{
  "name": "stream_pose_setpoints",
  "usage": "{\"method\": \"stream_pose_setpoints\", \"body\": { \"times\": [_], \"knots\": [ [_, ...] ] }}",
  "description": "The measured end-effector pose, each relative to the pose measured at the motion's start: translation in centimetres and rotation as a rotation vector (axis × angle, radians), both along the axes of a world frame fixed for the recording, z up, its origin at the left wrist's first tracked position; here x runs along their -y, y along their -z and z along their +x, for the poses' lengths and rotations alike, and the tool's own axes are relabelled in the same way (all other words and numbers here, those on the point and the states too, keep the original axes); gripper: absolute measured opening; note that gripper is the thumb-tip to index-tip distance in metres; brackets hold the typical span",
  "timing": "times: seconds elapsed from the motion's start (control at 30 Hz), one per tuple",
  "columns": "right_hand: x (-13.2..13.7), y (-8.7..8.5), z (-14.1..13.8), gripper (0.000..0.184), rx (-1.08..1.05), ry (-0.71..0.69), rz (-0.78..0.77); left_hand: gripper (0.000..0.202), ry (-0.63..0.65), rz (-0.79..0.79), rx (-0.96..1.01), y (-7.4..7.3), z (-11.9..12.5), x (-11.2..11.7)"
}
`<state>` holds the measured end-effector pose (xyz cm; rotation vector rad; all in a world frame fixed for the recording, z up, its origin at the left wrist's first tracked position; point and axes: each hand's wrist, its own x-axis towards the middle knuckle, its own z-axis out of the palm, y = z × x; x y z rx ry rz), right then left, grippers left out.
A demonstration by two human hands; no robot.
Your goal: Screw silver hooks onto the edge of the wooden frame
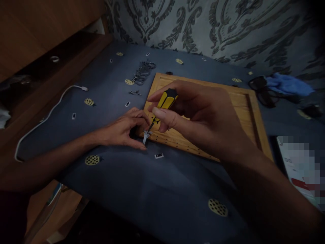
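well left of the wooden panel (242,101), a white cable (52,110) curves over the cloth. my left forearm reaches in low towards the panel's near left corner, and my left hand (124,128) lies sideways there, fingers bent over the edge, thumb stretched out below; i can't tell whether they pinch anything. beyond that hand, left of the panel, lie some screws (135,93) and a heap of metal fittings (143,73). at the panel's corner, the small metal piece (146,136) sits between my left thumb and forefinger. the screwdriver (166,100) slants down to it, its tip at the piece. my right hand (205,118) hangs over the panel, thumb and fingers closed around the yellow-and-black handle. right of the panel rest sunglasses (264,91) and a blue rag (289,84).
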<state>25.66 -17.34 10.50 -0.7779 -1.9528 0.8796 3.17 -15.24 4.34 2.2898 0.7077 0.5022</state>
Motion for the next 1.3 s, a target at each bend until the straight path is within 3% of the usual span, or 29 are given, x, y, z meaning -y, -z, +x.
{"method": "stream_pose_setpoints", "body": {
  "times": [0.27,0.43,0.6,0.93,1.17,1.3],
  "knots": [
    [0.6,1.4,-0.9,0.031,-0.102,0.231,0.102,0.053,-0.015,-0.009,-0.016,0.2,-0.1,0.0],
    [0.6,0.9,-0.8,0.035,-0.153,0.408,0.231,0.045,0.010,-0.002,-0.019,0.1,-0.2,-0.1],
    [0.4,1.1,-0.6,0.038,-0.096,0.328,0.131,0.045,0.025,0.033,0.003,0.5,-0.3,-0.2],
    [0.2,2.1,-1.2,0.041,-0.056,0.346,0.239,0.049,0.017,0.011,-0.005,0.3,-0.2,-0.2],
    [0.3,2.2,-1.2,0.038,-0.016,0.339,0.235,0.048,0.007,0.009,-0.011,0.4,-0.3,-0.1],
    [0.5,2.0,-1.2,0.036,-0.010,0.329,0.229,0.058,0.008,0.034,-0.025,0.6,-0.4,0.0]
  ]
}}
